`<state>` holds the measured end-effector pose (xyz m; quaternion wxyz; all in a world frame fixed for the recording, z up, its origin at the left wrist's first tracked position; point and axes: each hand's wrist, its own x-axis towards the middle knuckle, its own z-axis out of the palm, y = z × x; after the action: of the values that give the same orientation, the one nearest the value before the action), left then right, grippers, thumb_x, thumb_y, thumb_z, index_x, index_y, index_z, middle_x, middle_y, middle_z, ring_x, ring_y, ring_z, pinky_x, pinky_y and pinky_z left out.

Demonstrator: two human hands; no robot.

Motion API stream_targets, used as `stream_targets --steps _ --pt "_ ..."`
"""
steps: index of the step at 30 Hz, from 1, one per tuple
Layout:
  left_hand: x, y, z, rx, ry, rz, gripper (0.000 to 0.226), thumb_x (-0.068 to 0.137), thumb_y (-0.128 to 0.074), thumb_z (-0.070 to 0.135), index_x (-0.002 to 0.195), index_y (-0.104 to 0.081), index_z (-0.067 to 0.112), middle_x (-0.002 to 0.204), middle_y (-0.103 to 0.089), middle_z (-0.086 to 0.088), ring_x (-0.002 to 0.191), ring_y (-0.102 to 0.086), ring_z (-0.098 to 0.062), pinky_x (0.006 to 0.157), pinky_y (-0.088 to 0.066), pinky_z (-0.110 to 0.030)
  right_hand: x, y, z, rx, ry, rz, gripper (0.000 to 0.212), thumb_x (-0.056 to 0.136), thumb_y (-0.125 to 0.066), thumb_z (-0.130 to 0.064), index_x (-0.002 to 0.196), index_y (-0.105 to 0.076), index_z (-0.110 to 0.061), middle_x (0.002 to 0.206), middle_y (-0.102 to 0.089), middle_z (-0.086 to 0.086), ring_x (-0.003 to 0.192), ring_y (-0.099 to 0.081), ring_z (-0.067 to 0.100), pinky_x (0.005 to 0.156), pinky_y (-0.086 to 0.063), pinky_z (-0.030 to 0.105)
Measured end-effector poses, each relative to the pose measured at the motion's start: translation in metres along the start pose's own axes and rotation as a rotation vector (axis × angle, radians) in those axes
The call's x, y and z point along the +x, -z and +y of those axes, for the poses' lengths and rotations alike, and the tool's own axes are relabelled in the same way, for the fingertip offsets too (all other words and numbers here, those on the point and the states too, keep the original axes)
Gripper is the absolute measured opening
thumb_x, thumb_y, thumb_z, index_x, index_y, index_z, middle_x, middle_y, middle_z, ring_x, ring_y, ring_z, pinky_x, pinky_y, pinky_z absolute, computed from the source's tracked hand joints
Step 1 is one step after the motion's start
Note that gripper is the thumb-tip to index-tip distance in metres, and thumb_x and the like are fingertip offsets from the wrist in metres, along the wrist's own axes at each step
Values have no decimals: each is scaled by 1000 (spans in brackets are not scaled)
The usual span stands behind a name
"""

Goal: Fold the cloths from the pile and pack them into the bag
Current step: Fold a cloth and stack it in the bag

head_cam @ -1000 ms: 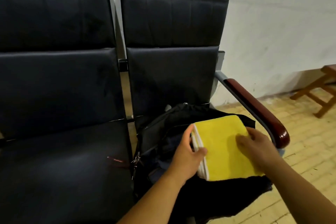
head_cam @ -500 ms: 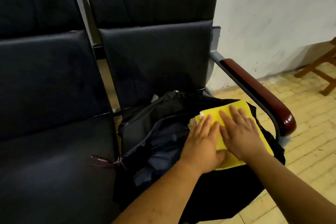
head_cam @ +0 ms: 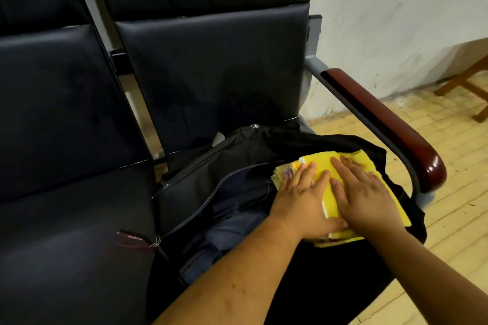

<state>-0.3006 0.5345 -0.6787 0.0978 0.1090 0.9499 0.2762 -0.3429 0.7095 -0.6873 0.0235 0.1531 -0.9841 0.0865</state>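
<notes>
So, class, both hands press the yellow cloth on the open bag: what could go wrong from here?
1. The yellow cloth seems to lie on the bag's right side by the armrest, not down in the opening; it might slide off once the left hand and right hand lift.
2. Its layers look uneven at the left edge, so pushing it in could undo the fold.

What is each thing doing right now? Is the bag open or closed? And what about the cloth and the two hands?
bag: unzipped and open, lying on the seat
yellow cloth: folded, lying on the bag's right side under both hands
left hand: flat, fingers straight, pressing on the cloth
right hand: flat, fingers straight, pressing on the cloth
</notes>
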Motion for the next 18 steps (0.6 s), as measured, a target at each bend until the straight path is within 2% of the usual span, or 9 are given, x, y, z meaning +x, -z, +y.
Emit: stream_targets --steps 2,3,5,8,10,12,14,16,18 --pt "9 16 -5 15 19 179 87 82 -64 69 154 -37 28 155 -34 -2 144 -28 -28 120 -21 -43 9 1 3 4 -4 -26 64 101 -21 -56 158 -35 -29 158 -45 4 145 -42 25 115 -37 47" --pt "16 24 -7 11 55 240 79 84 -59 67 150 -42 28 148 -39 -1 138 -35 -28 116 -26 -43 14 0 5 -1 -7 -39 67 101 -18 -57 159 -32 -29 159 -43 5 146 -41 26 116 -36 48" --pt "24 34 -12 19 103 192 77 90 -52 64 155 -33 26 158 -30 -3 147 -26 -28 120 -20 -45 19 -2 5 -22 -21 -51 72 98 -11 -60 161 -26 -29 164 -35 6 149 -36 27 118 -33 49" --pt "20 18 -7 109 58 90 90 96 -43 63 164 -6 17 172 9 -4 158 10 -22 127 3 -47 24 -7 10 -20 -40 -90 76 94 -5 -64 162 -17 -34 169 -21 3 155 -24 25 122 -25 46" --pt "10 -4 -5 106 56 106 95 97 -36 68 164 7 17 170 23 -2 156 22 -19 126 10 -47 26 -9 16 23 -29 -106 75 93 -9 -67 161 -18 -39 170 -18 1 155 -20 22 124 -22 45" --pt "6 -18 -8 70 96 87 98 95 -34 74 163 14 21 168 27 1 155 25 -19 126 10 -49 26 -6 20 129 -26 -107 68 95 -25 -66 158 -28 -43 169 -23 -1 155 -22 19 124 -22 43" --pt "7 -15 -6 58 121 73 100 94 -36 75 163 14 22 168 28 0 155 24 -22 126 8 -51 30 4 26 242 -44 -167 56 100 -44 -58 155 -35 -46 167 -26 -5 153 -26 17 122 -24 40" --pt "7 -5 3 88 100 122 101 94 -42 72 164 7 19 168 26 -6 156 23 -26 126 10 -52 36 22 29 314 -57 -237 55 97 -54 -54 150 -41 -47 162 -34 -8 148 -34 16 119 -29 38" --pt "4 4 17 163 -2 211 100 91 -49 68 165 -4 16 170 21 -6 157 20 -24 126 11 -50 40 34 31 308 -49 -185 56 92 -61 -53 145 -51 -38 150 -49 -5 139 -47 18 114 -37 36"
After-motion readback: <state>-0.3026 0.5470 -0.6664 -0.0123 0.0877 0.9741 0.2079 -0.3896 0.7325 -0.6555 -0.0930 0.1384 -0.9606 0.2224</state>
